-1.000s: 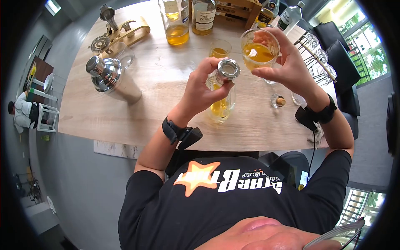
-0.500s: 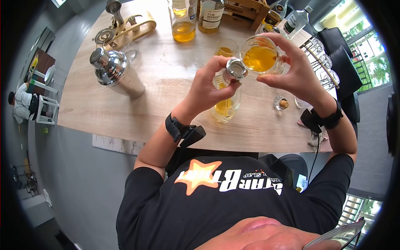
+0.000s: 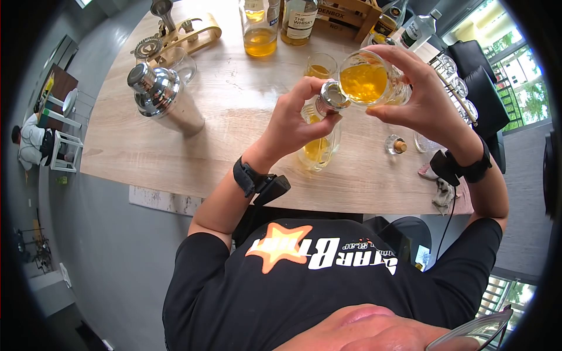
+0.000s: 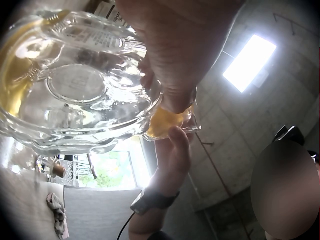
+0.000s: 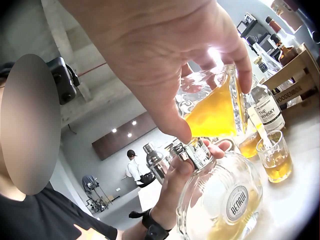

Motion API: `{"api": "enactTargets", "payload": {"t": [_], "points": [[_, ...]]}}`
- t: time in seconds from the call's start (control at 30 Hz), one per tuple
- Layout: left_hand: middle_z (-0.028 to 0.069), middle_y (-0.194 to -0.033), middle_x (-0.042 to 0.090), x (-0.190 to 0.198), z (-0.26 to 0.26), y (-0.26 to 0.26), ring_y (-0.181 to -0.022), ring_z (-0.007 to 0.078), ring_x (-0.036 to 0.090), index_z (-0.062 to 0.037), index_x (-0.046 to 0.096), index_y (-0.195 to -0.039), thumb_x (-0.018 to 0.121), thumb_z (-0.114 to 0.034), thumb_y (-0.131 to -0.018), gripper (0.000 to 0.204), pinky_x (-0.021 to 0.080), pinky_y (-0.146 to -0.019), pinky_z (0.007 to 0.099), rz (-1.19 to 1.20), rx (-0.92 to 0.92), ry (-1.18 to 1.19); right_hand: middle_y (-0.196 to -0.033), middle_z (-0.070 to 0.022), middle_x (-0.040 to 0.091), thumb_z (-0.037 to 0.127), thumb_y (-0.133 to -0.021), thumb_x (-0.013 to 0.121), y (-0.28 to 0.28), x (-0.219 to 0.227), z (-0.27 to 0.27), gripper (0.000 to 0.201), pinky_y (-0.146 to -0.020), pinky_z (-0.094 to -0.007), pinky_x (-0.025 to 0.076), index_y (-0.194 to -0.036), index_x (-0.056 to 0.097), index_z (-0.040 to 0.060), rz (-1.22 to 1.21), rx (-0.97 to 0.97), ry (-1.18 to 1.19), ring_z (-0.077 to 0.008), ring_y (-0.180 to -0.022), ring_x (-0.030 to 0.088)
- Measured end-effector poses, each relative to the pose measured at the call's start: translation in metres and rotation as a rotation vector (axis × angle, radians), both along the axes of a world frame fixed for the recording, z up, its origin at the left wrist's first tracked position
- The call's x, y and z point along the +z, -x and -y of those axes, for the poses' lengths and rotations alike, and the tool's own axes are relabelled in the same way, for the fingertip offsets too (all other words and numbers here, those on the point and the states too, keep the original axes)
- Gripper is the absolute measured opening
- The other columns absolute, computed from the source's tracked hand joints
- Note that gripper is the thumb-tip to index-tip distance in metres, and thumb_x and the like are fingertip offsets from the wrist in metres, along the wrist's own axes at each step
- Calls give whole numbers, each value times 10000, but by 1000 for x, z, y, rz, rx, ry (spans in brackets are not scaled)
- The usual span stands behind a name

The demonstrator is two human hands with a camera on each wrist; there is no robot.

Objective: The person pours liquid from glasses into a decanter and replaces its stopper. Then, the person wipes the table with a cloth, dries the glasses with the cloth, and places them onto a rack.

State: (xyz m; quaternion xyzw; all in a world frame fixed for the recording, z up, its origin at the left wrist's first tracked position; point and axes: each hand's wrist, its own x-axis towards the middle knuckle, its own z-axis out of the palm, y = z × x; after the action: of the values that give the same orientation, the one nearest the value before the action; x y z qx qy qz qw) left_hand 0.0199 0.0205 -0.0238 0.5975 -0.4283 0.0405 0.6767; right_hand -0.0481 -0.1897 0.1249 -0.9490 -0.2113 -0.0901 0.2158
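A clear, round glass bottle [image 5: 240, 175] with a silver neck collar [image 3: 335, 95] is held by my left hand [image 3: 293, 123], thumb and fingers curled round the collar. Some amber liquid lies inside the bottle, which leans in the right wrist view. My right hand [image 3: 418, 88] grips a thick glass tumbler [image 3: 364, 81] holding amber liquid. The tumbler is tilted toward the bottle, its rim right at the open mouth. In the right wrist view the liquid [image 5: 212, 117] slants inside the tumbler, down toward the collar. The left wrist view shows the bottle's base [image 4: 77, 85].
A cork-ended glass stopper [image 3: 396, 144] lies right of the bottle. Beyond the hands stand another amber-filled glass [image 3: 321, 67], a whisky bottle [image 3: 298, 23] and a wooden crate [image 3: 345, 23]. A steel shaker [image 3: 170, 108] stands at left, near a wooden tool stand [image 3: 202, 35]. A cloth [image 3: 443, 196] lies near the front edge.
The tumbler has come over to the bottle's mouth and tilted further, its rim now meeting the collar. The bottle has shifted slightly right in the head view; both grips stay the same.
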Motion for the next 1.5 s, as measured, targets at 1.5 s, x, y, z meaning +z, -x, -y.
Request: {"api": "enactTargets", "payload": {"t": [1.5], "points": [[39, -1006, 640, 0, -3, -1, -979, 113, 611, -40, 544, -1137, 727, -74, -842, 348, 482, -879, 268, 19, -37, -46, -1328, -113, 568, 83, -659, 845, 2, 20, -19, 772, -1113, -401, 421, -1366, 537, 128, 34, -38, 302, -300, -1271, 495]]}}
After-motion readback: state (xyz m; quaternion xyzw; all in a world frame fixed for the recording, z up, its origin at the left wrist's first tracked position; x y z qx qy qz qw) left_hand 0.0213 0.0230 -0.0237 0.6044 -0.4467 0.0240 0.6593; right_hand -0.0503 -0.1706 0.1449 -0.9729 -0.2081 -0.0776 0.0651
